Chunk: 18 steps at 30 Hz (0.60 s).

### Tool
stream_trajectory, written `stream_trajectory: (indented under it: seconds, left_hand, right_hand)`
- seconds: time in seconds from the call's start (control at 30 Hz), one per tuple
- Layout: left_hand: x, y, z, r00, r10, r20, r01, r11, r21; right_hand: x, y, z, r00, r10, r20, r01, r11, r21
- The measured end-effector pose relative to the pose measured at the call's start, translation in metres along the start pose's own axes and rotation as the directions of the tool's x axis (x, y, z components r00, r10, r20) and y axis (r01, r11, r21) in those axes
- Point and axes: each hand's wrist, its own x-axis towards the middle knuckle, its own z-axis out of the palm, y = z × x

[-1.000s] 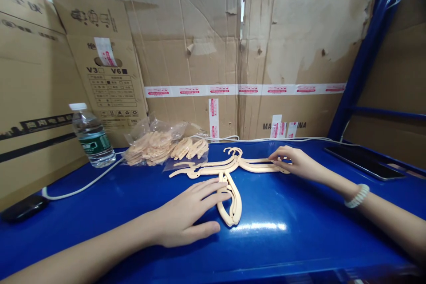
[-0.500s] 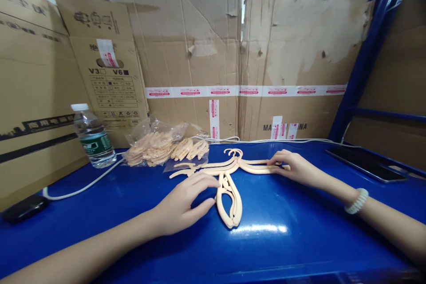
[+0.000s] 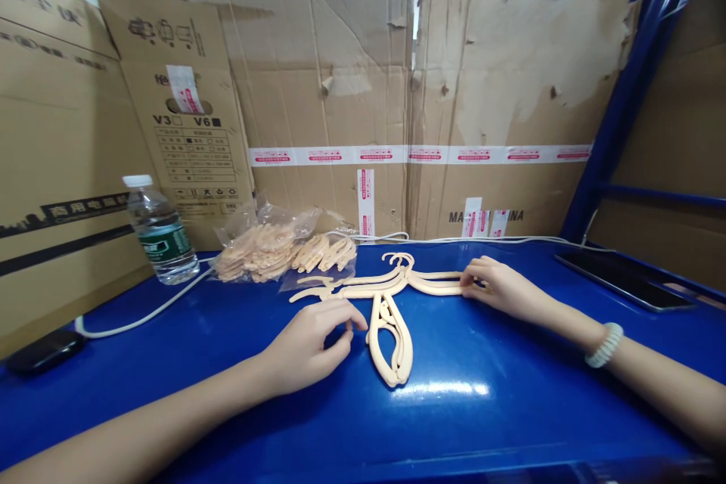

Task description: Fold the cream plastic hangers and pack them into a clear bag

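Note:
Cream-coloured plastic hangers (image 3: 371, 290) with their arms spread lie on the blue table, hooks pointing away from me. My right hand (image 3: 504, 287) has its fingers and thumb round the right arm ends of these hangers. In front of them rests a folded hanger (image 3: 407, 344) of the same colour, its arms drawn into a narrow loop. Just left of that folded hanger is my left hand (image 3: 314, 340), fingers bent, thumb and forefinger apart, nothing between them. Whether its fingertip touches the hanger's edge I cannot tell.
Plastic bags (image 3: 272, 246) with more folded hangers lie at the back left, beside a water bottle (image 3: 162, 234). A black device (image 3: 45, 352) and white cable (image 3: 141, 321) are at left. A dark phone (image 3: 624, 281) lies at right. Cardboard (image 3: 329, 113) walls off the back.
My left hand has drawn slightly left, off the folded hanger, with its fingers curling more. My right hand has shifted slightly right along the hanger arms.

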Motion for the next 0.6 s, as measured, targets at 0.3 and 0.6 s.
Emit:
stream_trajectory:
  seconds: [0.3,0.6]
  left_hand:
    - [0.0015,-0.0016,-0.0021,0.999,-0.039,-0.035,0.039,0.999,0.0]
    - [0.0009,-0.0007,-0.005,0.993,-0.046,-0.106,0.041,0.998,-0.048]
  right_hand:
    - [-0.0012,-0.0016,-0.0012,1.0,0.012,0.016,-0.013,0.999,0.037]
    - [-0.0025,0.0039,-0.0076,0.996,0.062,-0.066,-0.051,0.986,0.157]
